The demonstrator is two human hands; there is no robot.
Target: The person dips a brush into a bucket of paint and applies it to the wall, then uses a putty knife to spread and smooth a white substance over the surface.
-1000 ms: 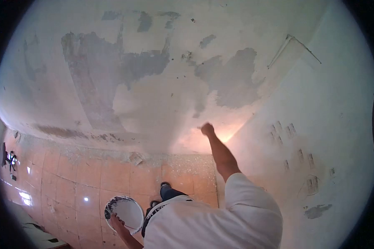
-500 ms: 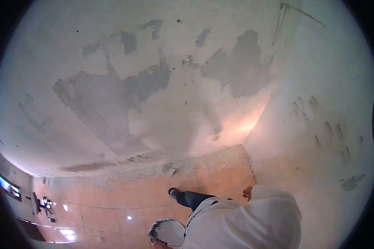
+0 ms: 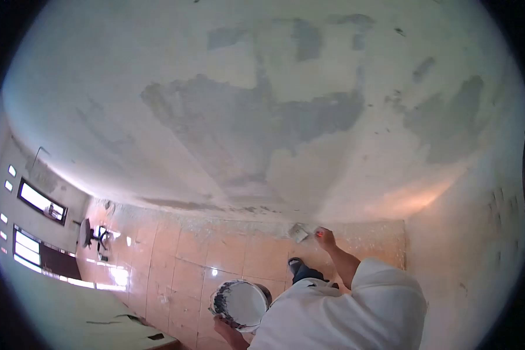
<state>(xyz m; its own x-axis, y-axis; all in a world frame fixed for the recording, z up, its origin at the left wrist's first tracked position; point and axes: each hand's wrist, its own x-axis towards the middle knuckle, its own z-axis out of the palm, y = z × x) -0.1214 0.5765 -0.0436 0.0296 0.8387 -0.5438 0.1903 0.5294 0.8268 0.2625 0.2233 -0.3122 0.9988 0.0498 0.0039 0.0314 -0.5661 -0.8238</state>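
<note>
A round bucket (image 3: 244, 304) of pale, smooth material, its rim smeared dark, is at the bottom centre. My left hand (image 3: 226, 331) grips its lower left edge. My right hand (image 3: 325, 238) is stretched out ahead of my body, its fingers closed around something small with a red part, too small to make out. Just left of that hand, a greyish flat piece (image 3: 298, 233) lies on the floor near the foot of the wall. The wall (image 3: 303, 169) bears grey patches.
Tiled floor (image 3: 186, 256) runs along the wall, with pale dust at its edge. A dark wheeled chair (image 3: 99, 236) stands at the far left, near windows (image 3: 41, 201). A pale surface (image 3: 58, 309) fills the lower left. My shod foot (image 3: 296, 265) is on the tiles.
The view has swung left, showing more windows and floor. My right hand has reached out from beside my body towards the wall. More of the bucket shows, with my left hand still at it.
</note>
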